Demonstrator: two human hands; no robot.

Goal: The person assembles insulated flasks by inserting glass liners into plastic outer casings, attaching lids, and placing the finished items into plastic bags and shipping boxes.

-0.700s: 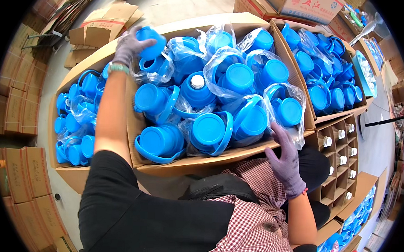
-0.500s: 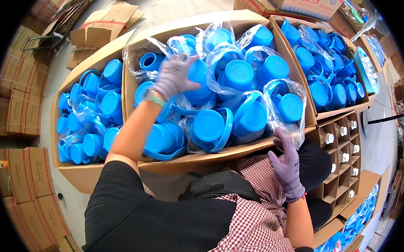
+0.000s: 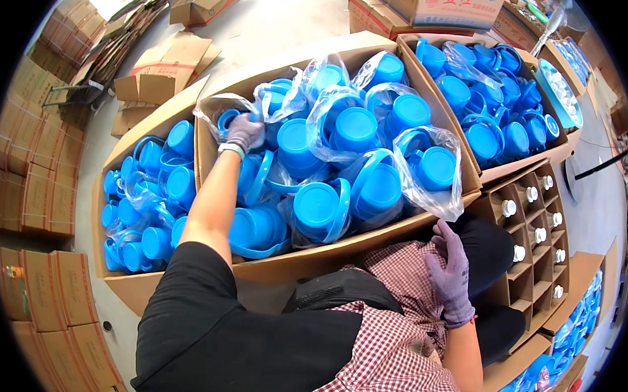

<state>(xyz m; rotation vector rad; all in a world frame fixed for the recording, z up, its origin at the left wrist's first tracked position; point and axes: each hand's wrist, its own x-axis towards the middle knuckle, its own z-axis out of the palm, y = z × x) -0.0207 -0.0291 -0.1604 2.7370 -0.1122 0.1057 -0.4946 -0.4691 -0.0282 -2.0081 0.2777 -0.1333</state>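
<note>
A large cardboard box (image 3: 340,247) in front of me holds several blue plastic jugs (image 3: 355,130) with round ends and loop handles, many in clear bags. My left hand (image 3: 244,132), in a grey-purple glove, reaches into its far left part. Its fingers curl at a blue jug (image 3: 228,117) in a clear bag; the fingertips are partly hidden. My right hand (image 3: 452,275), gloved alike, rests above my lap by the box's near right edge, holding nothing, its fingers apart. A loose clear bag (image 3: 448,200) hangs over the box edge just beyond it.
More blue jugs fill boxes on the left (image 3: 137,206) and far right (image 3: 504,99). A divided carton (image 3: 529,240) with white-capped items stands at my right. Stacked cartons (image 3: 64,290) line the left, and flattened cardboard (image 3: 169,67) lies on the floor beyond.
My left hand has moved left and down into the box, its spread fingers now curled. My right hand stays above my lap. The view has shifted slightly.
</note>
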